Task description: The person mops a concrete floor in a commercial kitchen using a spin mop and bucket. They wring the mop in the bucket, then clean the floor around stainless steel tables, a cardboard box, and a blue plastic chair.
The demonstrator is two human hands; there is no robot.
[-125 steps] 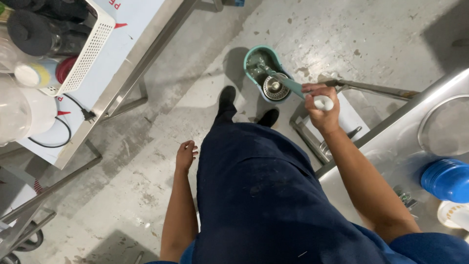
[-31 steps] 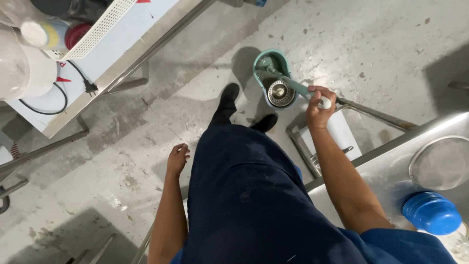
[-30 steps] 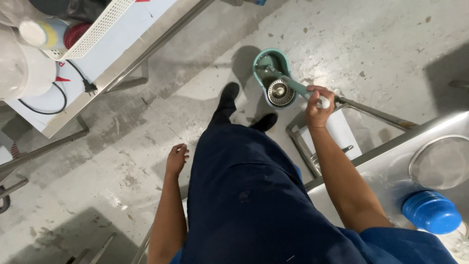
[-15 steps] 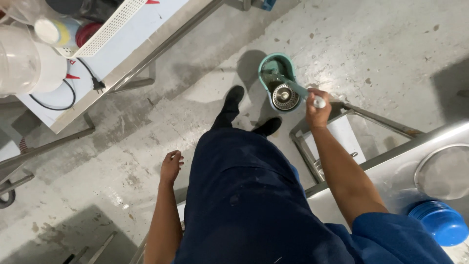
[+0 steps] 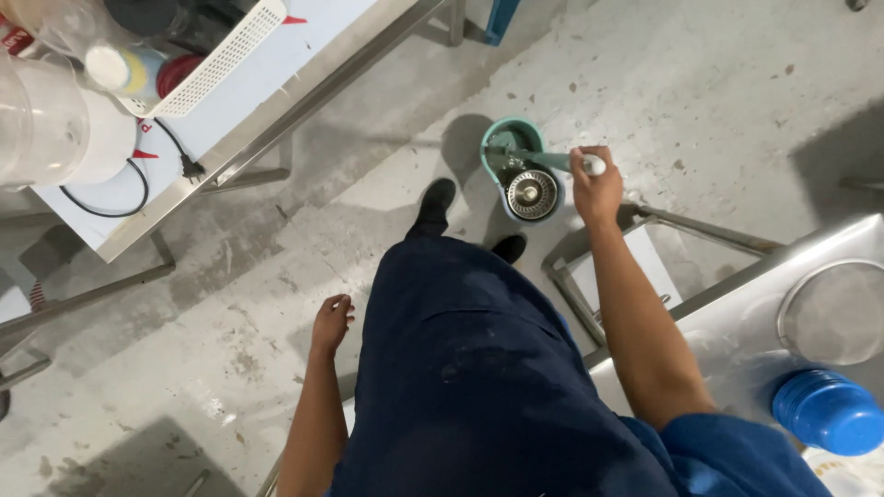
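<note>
Right hand (image 5: 597, 190) closed around the white-tipped teal handle (image 5: 552, 162) reaching into the teal mop bucket (image 5: 516, 170) on the concrete floor ahead of the feet, handle not yet lifted clear; left hand (image 5: 331, 322) hangs loose, holding nothing.

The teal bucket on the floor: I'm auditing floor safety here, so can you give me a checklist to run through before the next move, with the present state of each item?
1. Right hand has a grip on the teal handle over the teal bucket: ok.
2. Bucket upright on the concrete floor: ok.
3. Round metal strainer sits at the bucket's rim: ok; whether it is seated or loose: cannot tell.
4. Left hand free, hanging at the side: ok.
5. Feet clear of the bucket: not ok, both black shoes stand close beside it.
6. Black cord kept on the left table, off the floor: ok.
</note>
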